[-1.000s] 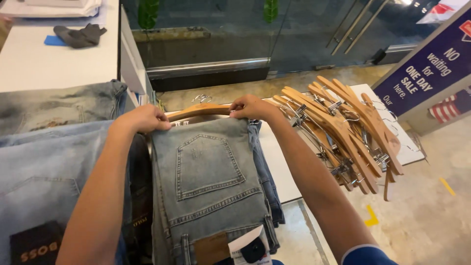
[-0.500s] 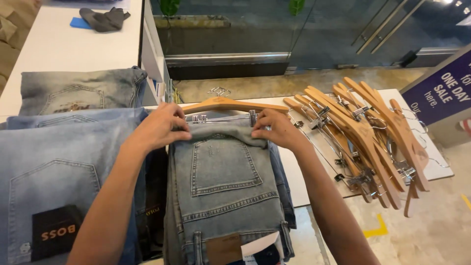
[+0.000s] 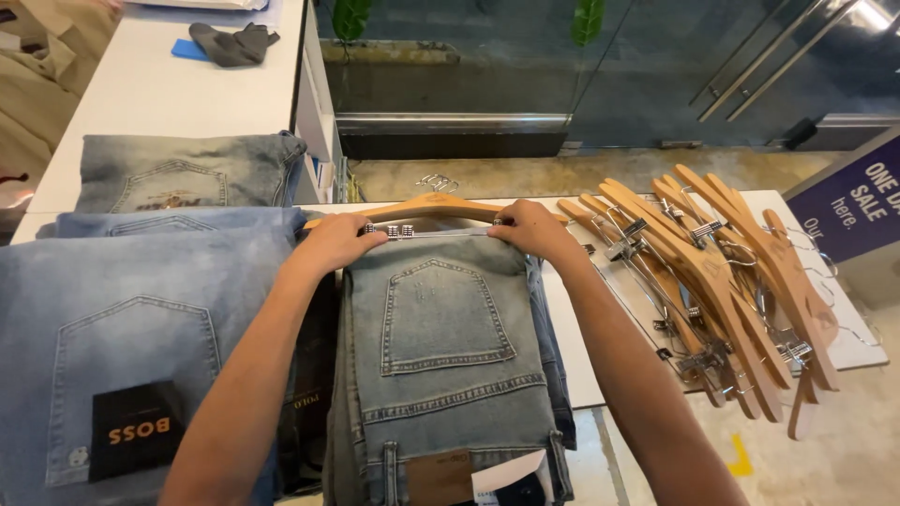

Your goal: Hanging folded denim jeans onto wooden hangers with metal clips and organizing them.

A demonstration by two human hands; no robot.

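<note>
A pair of folded light-blue jeans [image 3: 441, 356] lies on a white table [image 3: 600, 356], back pocket up. A wooden clip hanger [image 3: 441, 208] lies across their far edge, its metal clips at the denim. My left hand [image 3: 336, 242] grips the left end of the hanger's clip bar and the jeans' edge. My right hand [image 3: 530, 230] holds the right end the same way. Both arms reach forward from the bottom of the view.
A heap of several wooden clip hangers [image 3: 722, 281] lies on the table at the right. Stacks of folded jeans [image 3: 141, 309] fill the left, one with a black tag. A dark glove [image 3: 234, 42] rests on a far white counter. A purple sign [image 3: 858, 206] stands at the right.
The view has shifted so the table sits lower and larger. My hands have drawn the hanger down onto the jeans' far edge, and the fingers now press at the clips.
</note>
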